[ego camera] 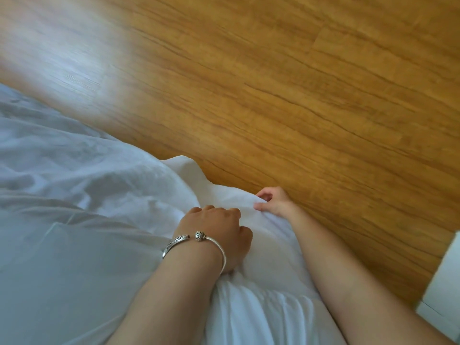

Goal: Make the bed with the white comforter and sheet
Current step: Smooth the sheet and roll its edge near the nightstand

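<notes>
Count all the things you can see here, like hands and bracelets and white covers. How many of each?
Hands: 2, the left hand and the right hand, both gripping white bedding
Bracelets: 1, a silver bracelet on the left wrist
White covers: 2, the comforter and the sheet
Total: 5
</notes>
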`<state>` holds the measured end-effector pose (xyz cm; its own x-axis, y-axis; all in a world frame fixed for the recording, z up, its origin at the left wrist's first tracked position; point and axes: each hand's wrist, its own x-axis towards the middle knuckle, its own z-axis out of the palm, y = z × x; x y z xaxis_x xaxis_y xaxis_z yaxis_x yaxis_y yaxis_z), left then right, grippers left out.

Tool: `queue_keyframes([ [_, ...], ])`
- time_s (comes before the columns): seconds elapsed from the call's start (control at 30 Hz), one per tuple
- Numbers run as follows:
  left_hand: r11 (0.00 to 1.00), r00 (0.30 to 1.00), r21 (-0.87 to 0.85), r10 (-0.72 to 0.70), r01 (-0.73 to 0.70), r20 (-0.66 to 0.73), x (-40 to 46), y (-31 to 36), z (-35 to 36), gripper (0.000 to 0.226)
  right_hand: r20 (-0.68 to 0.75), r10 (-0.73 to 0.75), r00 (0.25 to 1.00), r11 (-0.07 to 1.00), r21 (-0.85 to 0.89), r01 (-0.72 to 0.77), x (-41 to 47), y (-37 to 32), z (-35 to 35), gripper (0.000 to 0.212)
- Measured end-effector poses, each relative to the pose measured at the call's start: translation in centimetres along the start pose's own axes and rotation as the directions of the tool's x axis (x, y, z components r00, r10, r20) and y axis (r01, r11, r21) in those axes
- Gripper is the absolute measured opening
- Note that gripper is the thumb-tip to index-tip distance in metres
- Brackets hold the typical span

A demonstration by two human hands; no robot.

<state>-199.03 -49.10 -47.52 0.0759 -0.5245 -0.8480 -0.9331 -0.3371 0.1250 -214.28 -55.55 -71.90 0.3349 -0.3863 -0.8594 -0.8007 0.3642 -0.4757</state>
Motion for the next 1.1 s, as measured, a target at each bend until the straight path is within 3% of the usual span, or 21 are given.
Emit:
queue_keyframes([
  [0.1,1.000,1.000,-0.001,0.003,-0.003,0.008,0.0,0.0,-0.1,0.040,-0.100,0.004,0.995,0.996,0.089,0.005,-0.4,-0.3,-0.6,0.020],
  [0.27,1.000,1.000,-0.001,-0.003,0.003,0.007,-0.4,0.2,-0.7,0.039,-0.199,0.003,0.980,0.993,0.117,0.021,-1.3,-1.3,-1.2,0.026],
  [0.37,1.000,1.000,0.004,-0.007,0.007,0.010,-0.6,0.4,-0.8,0.039,-0.085,0.020,0.996,0.994,0.109,-0.011,-1.8,-1.9,-0.9,0.037],
  [0.5,1.000,1.000,0.002,-0.018,0.018,0.023,-0.4,0.3,-0.6,0.039,0.029,0.076,0.997,0.997,0.015,-0.076,-1.9,-2.7,-0.4,0.015],
  [0.6,1.000,0.999,0.007,-0.022,0.022,0.031,-0.2,0.3,-0.4,0.039,0.036,0.083,0.996,0.979,0.182,-0.088,-1.7,-3.2,-0.4,0.017],
  [0.67,1.000,0.999,0.003,-0.023,0.023,0.034,-0.1,0.3,-0.4,0.039,0.016,0.076,0.997,0.953,0.294,-0.077,-1.9,-3.8,-0.5,0.007],
  [0.77,1.000,0.999,-0.001,-0.023,0.023,0.027,-0.2,0.3,-0.4,0.038,-0.061,0.014,0.998,0.930,0.368,0.010,-1.7,-4.2,-0.3,0.044],
  [0.83,1.000,0.999,0.004,-0.023,0.023,0.022,-0.2,0.3,-0.5,0.038,-0.195,-0.020,0.981,0.979,0.195,0.058,-1.4,-4.2,0.0,0.053],
  [0.93,1.000,1.000,0.010,-0.013,0.013,0.014,-0.2,0.3,-0.5,0.038,-0.341,-0.064,0.938,0.994,-0.106,0.029,-1.1,-4.5,-0.2,0.046],
  [1.1,1.000,1.000,0.002,-0.001,0.001,0.005,-0.2,0.2,-0.5,0.037,-0.395,-0.203,0.896,0.945,-0.318,0.074,-1.1,-4.4,-0.5,0.034],
])
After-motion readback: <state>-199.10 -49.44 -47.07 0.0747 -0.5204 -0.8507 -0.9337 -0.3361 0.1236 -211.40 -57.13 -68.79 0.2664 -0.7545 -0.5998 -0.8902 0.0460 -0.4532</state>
